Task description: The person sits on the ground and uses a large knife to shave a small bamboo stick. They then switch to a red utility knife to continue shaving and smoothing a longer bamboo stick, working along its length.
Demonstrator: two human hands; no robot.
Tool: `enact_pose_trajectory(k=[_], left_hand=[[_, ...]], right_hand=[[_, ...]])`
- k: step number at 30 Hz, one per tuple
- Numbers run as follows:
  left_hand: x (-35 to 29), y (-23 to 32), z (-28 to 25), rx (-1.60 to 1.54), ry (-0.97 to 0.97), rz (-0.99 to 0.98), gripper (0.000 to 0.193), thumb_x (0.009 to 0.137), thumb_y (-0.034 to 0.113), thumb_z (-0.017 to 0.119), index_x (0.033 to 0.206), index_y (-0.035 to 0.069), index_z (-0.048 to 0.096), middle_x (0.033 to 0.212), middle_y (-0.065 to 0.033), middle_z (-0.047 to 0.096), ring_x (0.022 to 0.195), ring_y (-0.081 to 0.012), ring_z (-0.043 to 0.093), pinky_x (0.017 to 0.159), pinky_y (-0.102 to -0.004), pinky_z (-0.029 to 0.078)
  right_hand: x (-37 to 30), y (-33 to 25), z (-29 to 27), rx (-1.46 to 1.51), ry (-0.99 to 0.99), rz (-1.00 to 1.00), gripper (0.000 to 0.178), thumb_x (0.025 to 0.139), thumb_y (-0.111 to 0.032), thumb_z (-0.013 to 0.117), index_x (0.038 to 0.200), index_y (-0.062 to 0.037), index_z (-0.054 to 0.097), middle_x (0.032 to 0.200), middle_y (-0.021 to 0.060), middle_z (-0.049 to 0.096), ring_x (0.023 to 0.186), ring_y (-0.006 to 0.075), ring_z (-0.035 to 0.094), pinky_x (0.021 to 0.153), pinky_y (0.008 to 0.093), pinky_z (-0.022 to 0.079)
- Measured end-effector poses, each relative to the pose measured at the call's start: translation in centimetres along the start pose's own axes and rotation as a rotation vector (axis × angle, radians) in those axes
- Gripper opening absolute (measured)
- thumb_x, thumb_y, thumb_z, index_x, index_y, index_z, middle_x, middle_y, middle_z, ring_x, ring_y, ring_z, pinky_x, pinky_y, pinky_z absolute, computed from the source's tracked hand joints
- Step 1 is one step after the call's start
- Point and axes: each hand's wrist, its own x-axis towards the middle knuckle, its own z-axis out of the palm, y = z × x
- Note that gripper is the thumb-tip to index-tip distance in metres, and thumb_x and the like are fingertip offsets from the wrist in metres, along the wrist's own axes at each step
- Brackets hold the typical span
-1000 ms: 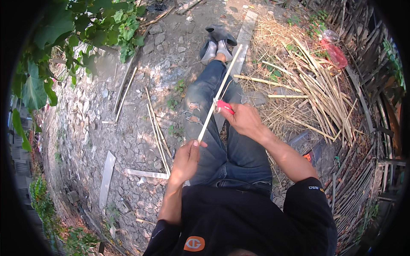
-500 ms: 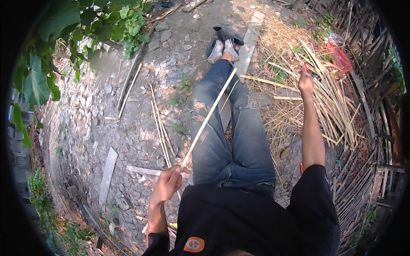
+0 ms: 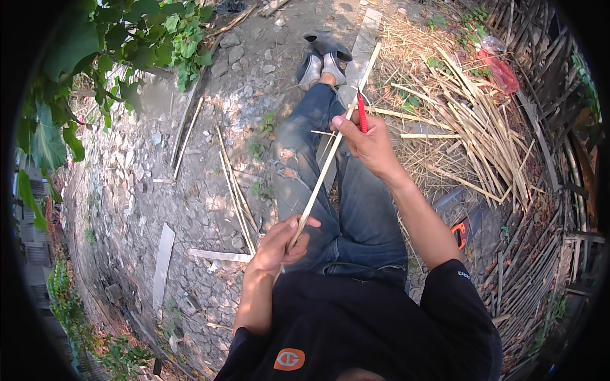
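A long, pale bamboo strip point(image 3: 324, 170) slants across my legs, its far end up toward my feet. My left hand point(image 3: 283, 244) is closed around its near end, with the index finger stretched over it. Farther up the strip, my right hand point(image 3: 365, 143) holds a slim red-handled knife point(image 3: 362, 113), thumb against the strip. The knife's thin dark upper part meets the strip; its cutting edge is too small to make out. A thin curl, like a shaving, shows beside it.
A heap of split bamboo strips point(image 3: 476, 127) lies at the right among straw-like shavings. Several strips point(image 3: 235, 190) and flat boards point(image 3: 163, 263) are on the ground at left. An orange-handled saw point(image 3: 459, 235) rests by my right elbow. Stick fencing point(image 3: 530, 267) borders the right; leafy vines point(image 3: 127, 38) hang upper left.
My right hand has swung in from the far right with the knife and now meets the strip. My left hand has moved right and slightly up, carrying the strip.
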Motion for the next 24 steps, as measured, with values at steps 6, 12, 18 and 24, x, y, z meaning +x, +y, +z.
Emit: enact_pose_trajectory(k=[6, 12, 18, 24], left_hand=[[1.5, -1.1, 1.7, 0.409, 0.326, 0.356, 0.033, 0.107, 0.016, 0.059, 0.135, 0.000, 0.062, 0.074, 0.0029, 0.058, 0.065, -0.0032, 0.051, 0.057, -0.0196, 0.039], [1.8, -1.0, 1.1, 0.419, 0.402, 0.361, 0.035, 0.105, 0.013, 0.063, 0.138, 0.003, 0.064, 0.077, 0.0033, 0.061, 0.066, -0.0017, 0.051, 0.057, -0.0187, 0.039], [2.3, -0.3, 0.4, 0.370, 0.457, 0.401, 0.034, 0.106, 0.014, 0.060, 0.139, 0.004, 0.064, 0.075, 0.0040, 0.059, 0.059, -0.0002, 0.044, 0.052, -0.0186, 0.035], [2.6, -0.3, 0.0, 0.431, 0.435, 0.383, 0.035, 0.107, 0.013, 0.058, 0.139, 0.000, 0.063, 0.074, 0.0069, 0.053, 0.060, -0.0004, 0.040, 0.053, -0.0196, 0.032]], right_hand=[[-1.1, -0.3, 0.9, -0.124, 0.021, -0.017, 0.027, 0.096, -0.027, 0.077, 0.089, -0.0023, 0.070, 0.059, -0.0094, 0.046, 0.051, 0.0005, 0.034, 0.047, 0.0233, 0.022], [-3.6, -0.7, 1.3, -0.314, -0.226, 0.047, 0.025, 0.089, -0.025, 0.084, 0.088, -0.0053, 0.070, 0.059, -0.0096, 0.046, 0.057, 0.0012, 0.036, 0.052, 0.0246, 0.028], [-6.8, -1.4, 2.5, -0.840, -0.349, -0.007, 0.048, 0.092, -0.050, 0.072, 0.087, -0.0022, 0.070, 0.068, 0.0152, 0.068, 0.061, 0.0353, 0.069, 0.059, 0.0455, 0.052], [-8.0, 0.4, 3.8, -0.964, -0.399, 0.003, 0.059, 0.102, -0.056, 0.055, 0.085, -0.0009, 0.069, 0.065, 0.0249, 0.062, 0.067, 0.0483, 0.065, 0.060, 0.0538, 0.050]])
